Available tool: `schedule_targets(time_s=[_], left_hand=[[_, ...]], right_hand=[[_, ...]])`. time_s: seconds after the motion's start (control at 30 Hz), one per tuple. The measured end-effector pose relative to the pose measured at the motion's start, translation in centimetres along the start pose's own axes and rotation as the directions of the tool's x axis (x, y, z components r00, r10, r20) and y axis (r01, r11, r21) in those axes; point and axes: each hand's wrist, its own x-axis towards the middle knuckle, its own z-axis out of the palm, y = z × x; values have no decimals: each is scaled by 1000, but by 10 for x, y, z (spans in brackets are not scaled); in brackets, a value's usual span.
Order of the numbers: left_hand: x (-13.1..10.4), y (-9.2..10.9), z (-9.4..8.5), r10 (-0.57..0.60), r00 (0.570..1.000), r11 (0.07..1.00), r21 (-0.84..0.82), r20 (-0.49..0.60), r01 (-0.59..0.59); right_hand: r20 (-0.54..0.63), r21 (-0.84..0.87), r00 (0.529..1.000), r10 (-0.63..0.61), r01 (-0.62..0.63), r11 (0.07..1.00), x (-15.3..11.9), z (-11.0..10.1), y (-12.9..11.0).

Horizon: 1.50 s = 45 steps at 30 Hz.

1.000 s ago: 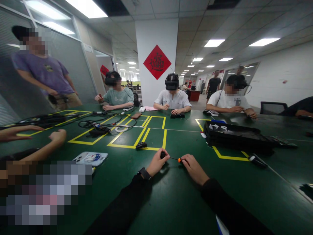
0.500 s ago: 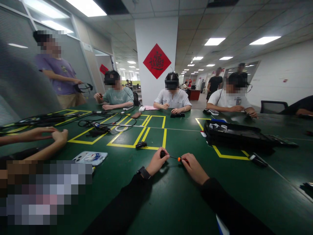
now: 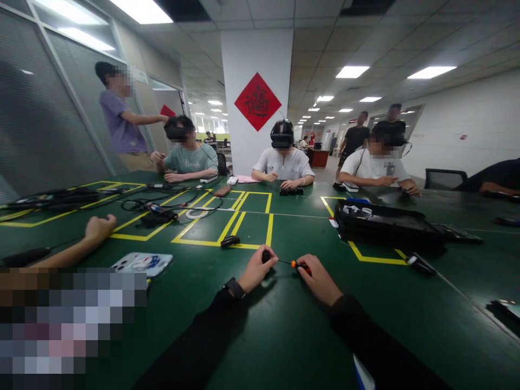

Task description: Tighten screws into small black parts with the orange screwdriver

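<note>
My right hand (image 3: 319, 279) is closed around the handle of a screwdriver (image 3: 294, 264), which has an orange collar and a thin dark shaft. The shaft points left, toward my left hand (image 3: 255, 271). Pinched between the left thumb and fingers is a small black rounded part (image 3: 266, 256), whose exact kind I cannot make out. The screwdriver's tip reaches the left fingertips; whether it sits inside the part is hidden. Both hands are just above the green tabletop (image 3: 268, 336). Beyond them lies a similar small black piece (image 3: 230, 241).
A phone (image 3: 143, 262) lies at left, near a neighbour's hand (image 3: 98, 228). Cables (image 3: 158, 211) tangle at back left. A long black casing (image 3: 385, 222) with parts inside stands at right, a black device (image 3: 421, 264) nearer. Several people wearing headsets sit opposite.
My hands keep the same grip, with the view shifted slightly. At left, one of the neighbour's hands has left the view. The standing person in purple now reaches toward a seated person's headset.
</note>
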Motion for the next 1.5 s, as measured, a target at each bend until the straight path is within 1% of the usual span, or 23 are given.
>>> schedule_targets(time_s=[0.1, 0.3, 0.47, 0.57, 0.7, 0.8, 0.87, 1.0, 1.27, 1.4, 1.5], left_hand=[[0, 2, 0, -18, 1000, 1000, 7, -2, 18], [-1, 4, 0, -16, 1000, 1000, 1, -2, 16], [-1, 7, -1, -43, 999, 999, -19, 8, 43], [-1, 6, 0, -48, 999, 999, -16, 5, 48], [-1, 3, 0, -25, 1000, 1000, -10, -2, 25], [-1, 3, 1, -48, 999, 999, -13, 3, 48], [-1, 4, 1, -56, 998, 998, -11, 2, 56], [0, 4, 0, -35, 999, 999, -4, -7, 35], [-1, 2, 0, -8, 1000, 1000, -5, 2, 8], [-1, 2, -1, -9, 1000, 1000, -3, 10, 9], [-1, 1, -1, -11, 1000, 1000, -7, 8, 11]], right_hand=[[-7, 6, 1000, 3, -3, 1000, -1, -1, -2], [4, -2, 1000, 26, -26, 1000, -1, -1, -2], [-3, 15, 1000, 0, 1, 1000, 0, -1, 0], [-10, 30, 1000, 3, -3, 1000, -1, -1, -1], [13, 59, 999, 31, -32, 998, -1, -2, -1], [15, 57, 999, 48, -48, 997, 0, -2, -2], [9, 41, 1000, 29, -30, 999, 0, -2, -2], [-5, 26, 1000, 1, -1, 1000, 0, -2, -2], [0, -26, 999, 33, -33, 999, 0, -1, 0], [10, -18, 1000, -6, 6, 1000, 0, -1, 0], [7, 6, 1000, -1, 1, 1000, -1, -2, 0]])
